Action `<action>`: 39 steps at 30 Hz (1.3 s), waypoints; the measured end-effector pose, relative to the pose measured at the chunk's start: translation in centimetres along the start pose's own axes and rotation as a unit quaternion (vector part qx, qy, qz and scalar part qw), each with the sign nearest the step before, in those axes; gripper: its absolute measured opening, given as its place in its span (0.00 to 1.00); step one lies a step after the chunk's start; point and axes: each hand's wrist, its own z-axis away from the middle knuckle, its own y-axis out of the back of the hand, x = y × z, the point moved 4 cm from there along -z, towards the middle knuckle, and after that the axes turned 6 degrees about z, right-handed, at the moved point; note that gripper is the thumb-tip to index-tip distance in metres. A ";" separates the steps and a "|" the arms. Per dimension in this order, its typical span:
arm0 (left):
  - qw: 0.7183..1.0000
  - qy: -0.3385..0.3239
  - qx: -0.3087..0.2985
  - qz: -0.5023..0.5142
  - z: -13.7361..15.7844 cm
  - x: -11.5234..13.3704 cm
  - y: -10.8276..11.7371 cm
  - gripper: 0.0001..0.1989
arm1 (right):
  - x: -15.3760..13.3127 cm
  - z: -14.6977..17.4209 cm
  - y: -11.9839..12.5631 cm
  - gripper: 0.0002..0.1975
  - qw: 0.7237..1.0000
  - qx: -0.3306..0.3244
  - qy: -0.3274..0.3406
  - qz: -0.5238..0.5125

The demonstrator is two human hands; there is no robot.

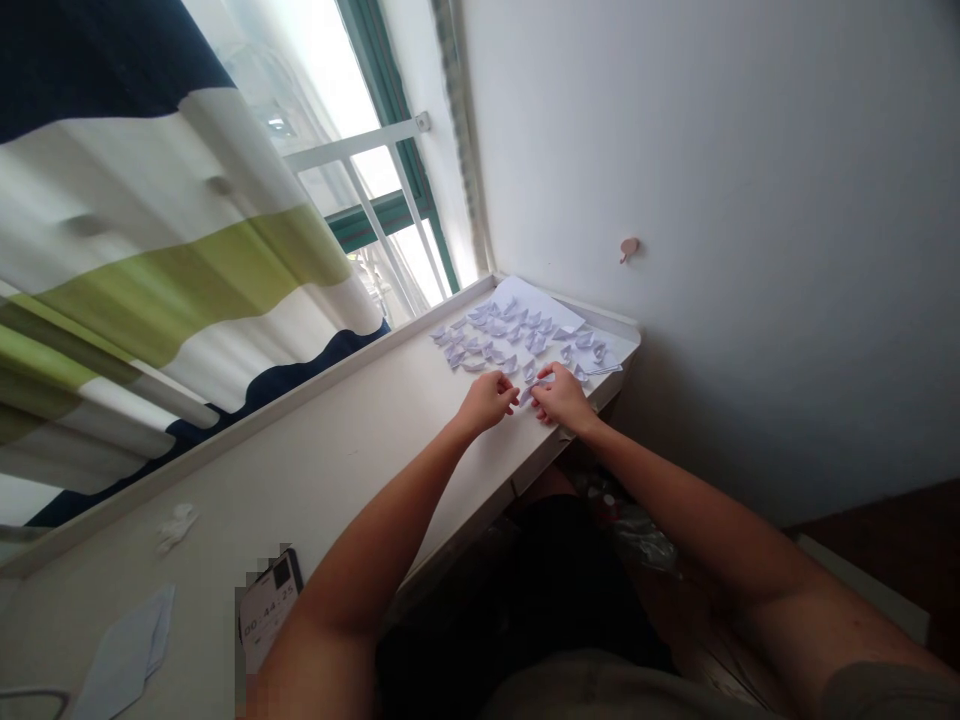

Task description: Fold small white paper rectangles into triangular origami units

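the whole right side is taken up by the wall (750, 200), and beneath it the desk (330, 440) is stretched diagonally across. on the left, the window (349, 70) is partly covered by a curtain (172, 240) banded in navy, white and green, and the glass is crossed by a white rail (360, 145). at the desk's far end, a white sheet (517, 288) is laid flat, partly hidden by a crowd of small paper folds (514, 325), some spread onto the bare desktop. at the near left, loose papers (124, 645) are seen, with a phone (271, 605) lying between them and the left forearm, digits shown on its screen.

and here, just below the folds, both hands are brought close together. one piece (525, 397) is pinched between the thumb and fingers of the right hand (559, 396). the left hand (486, 402) is held loosely curled just beside it; whether the paper is touched by its fingertips cannot be told. a crumpled tissue (177, 527) is left near the phone, and on the wall a little pink hook (629, 246) is fixed.
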 end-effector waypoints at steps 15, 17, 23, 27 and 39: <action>0.994 -0.049 -0.007 -0.097 1.5 -0.6 0.3 0.08 | 0.0 1.9 0.5 0.07 0.955 0.045 0.189 0.226; 0.992 -0.048 -0.010 -0.114 1.4 -0.6 -0.3 0.09 | 0.0 1.7 0.3 0.09 0.952 0.039 0.183 0.242; 0.990 -0.047 -0.003 -0.130 1.0 -0.4 -1.0 0.10 | 0.0 0.7 0.0 0.11 0.958 0.035 0.147 0.244; 0.991 -0.051 0.010 -0.122 0.9 -0.3 -1.1 0.14 | 0.2 0.4 0.0 0.09 0.963 0.040 0.135 0.230; 0.995 -0.049 0.010 -0.084 0.1 -0.8 -1.2 0.07 | 0.0 -0.4 0.0 0.11 0.975 -0.002 0.126 0.184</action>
